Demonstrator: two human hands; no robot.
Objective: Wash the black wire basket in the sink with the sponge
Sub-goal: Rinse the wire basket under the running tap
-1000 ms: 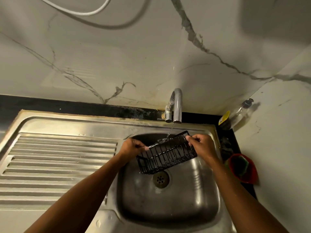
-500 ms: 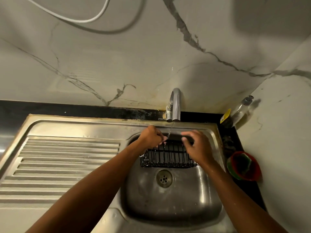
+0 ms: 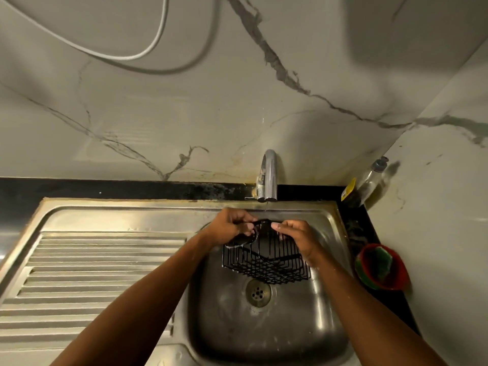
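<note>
The black wire basket (image 3: 266, 262) hangs over the steel sink bowl (image 3: 269, 326), tipped so its mesh bottom faces me. My left hand (image 3: 232, 225) grips its upper left rim, my right hand (image 3: 298, 236) grips the upper right rim. A thin stream of water falls from the chrome tap (image 3: 269, 178) onto the top of the basket between my hands. The green and yellow sponge (image 3: 377, 262) lies in a red bowl (image 3: 396, 281) on the counter to the right of the sink, in neither hand.
A ribbed steel draining board (image 3: 100, 273) lies left of the bowl. The drain (image 3: 258, 291) sits below the basket. A clear soap bottle (image 3: 369, 180) leans in the back right corner. Marble walls stand behind and to the right.
I have turned the basket from lying level to tipped with its bottom toward me. Both hands have come closer together on its top rim, under the tap.
</note>
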